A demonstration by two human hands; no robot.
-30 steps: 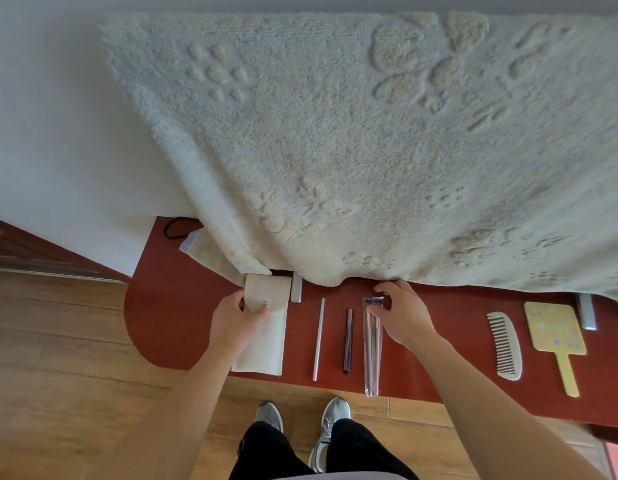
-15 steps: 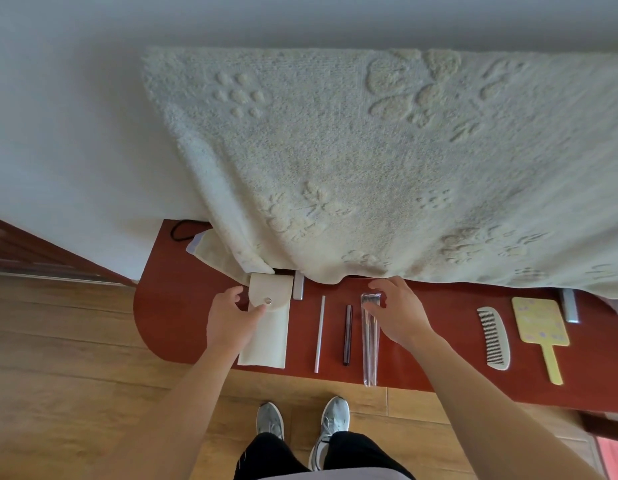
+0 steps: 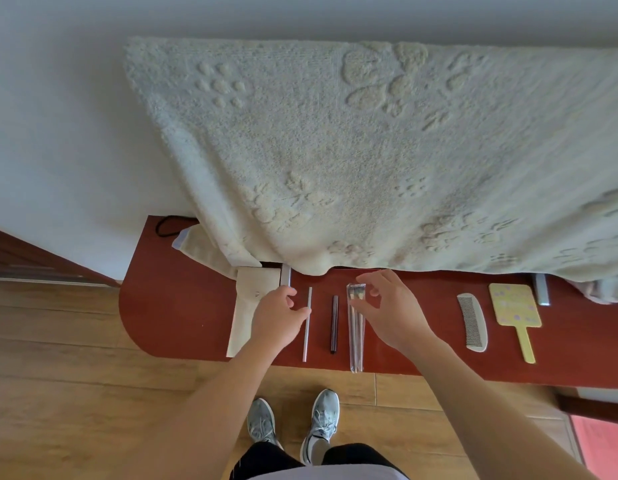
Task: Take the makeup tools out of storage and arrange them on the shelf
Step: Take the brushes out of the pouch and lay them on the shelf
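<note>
The left hand [image 3: 278,322] and the right hand [image 3: 390,308] are above the makeup tools on the red-brown shelf [image 3: 179,306].
The left hand is loosely curled and empty, over the cream pouch [image 3: 245,317], with its thumb at the thin white stick [image 3: 305,337]. The right hand has its fingers apart above the top of the clear packet of brushes [image 3: 356,337]. A dark pencil [image 3: 334,323] lies between stick and packet. A comb [image 3: 472,322] and a yellow hand mirror [image 3: 513,304] lie well to the right.
</note>
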